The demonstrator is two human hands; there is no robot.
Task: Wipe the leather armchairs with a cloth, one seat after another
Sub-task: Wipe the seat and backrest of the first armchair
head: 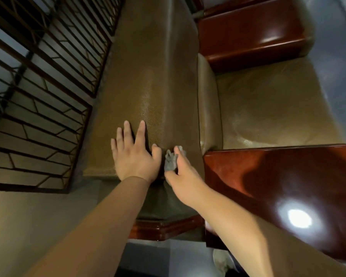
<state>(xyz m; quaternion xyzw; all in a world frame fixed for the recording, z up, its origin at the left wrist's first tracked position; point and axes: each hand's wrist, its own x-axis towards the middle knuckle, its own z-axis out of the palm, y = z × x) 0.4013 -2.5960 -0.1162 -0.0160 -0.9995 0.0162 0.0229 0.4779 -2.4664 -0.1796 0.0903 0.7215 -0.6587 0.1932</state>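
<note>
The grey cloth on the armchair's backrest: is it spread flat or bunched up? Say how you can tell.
Bunched up. The grey cloth shows as a small crumpled wad pinched in the right hand, not flat on the backrest.

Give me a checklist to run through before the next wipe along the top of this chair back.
1. Cloth in the right hand: ok, pinched in its grip.
2. Cloth against the leather backrest: ok.
3. Left hand steadying: ok, flat on the backrest.
4. Path ahead along the backrest top: ok, nothing lies on it.
5. Cloth clean or damp: cannot tell.
6. Seat cushion already wiped: cannot tell.
</note>
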